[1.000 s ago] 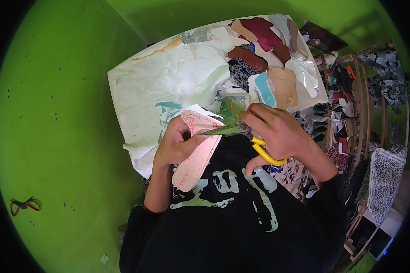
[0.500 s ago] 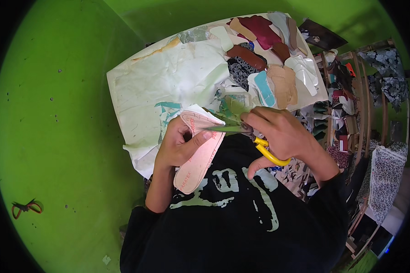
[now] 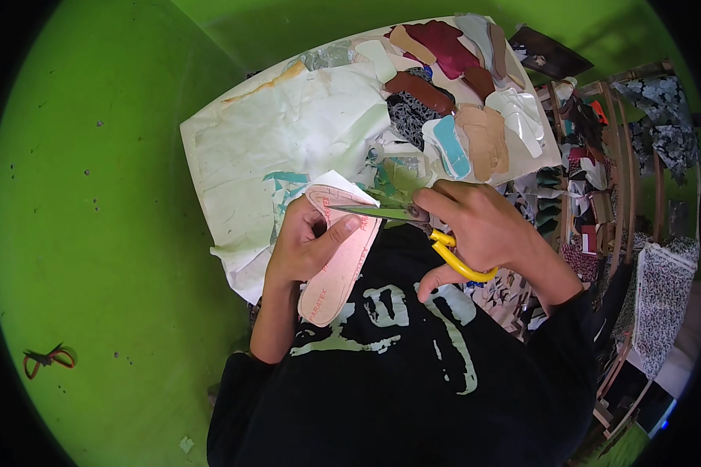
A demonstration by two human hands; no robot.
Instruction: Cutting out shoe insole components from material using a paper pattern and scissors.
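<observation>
My left hand [image 3: 313, 243] pinches a pale pink insole-shaped piece [image 3: 327, 289] with red print and a line drawn inside its edge. White material sticks out around its upper end. My right hand [image 3: 479, 233] holds a pair of scissors [image 3: 467, 267] with yellow handles, its thumb stretched out below the lower loop. The blades lie across the upper part of the insole, pointing left, with the tip near my left thumb. Whether they bite into the material is hard to tell.
A pale table [image 3: 202, 167] ahead carries a large white sheet [image 3: 288, 124], a turquoise-and-white insole [image 3: 449, 146], brown cardboard pieces [image 3: 481, 140] and leather scraps [image 3: 444, 50]. Wooden shelving [image 3: 623, 171] with materials stands at right. A green wall [image 3: 93, 194] rises at left.
The scissor blades, earlier seen nearly edge-on over the insole, now show their flat side and point slightly upward to the left. Both hands keep nearly the same place.
</observation>
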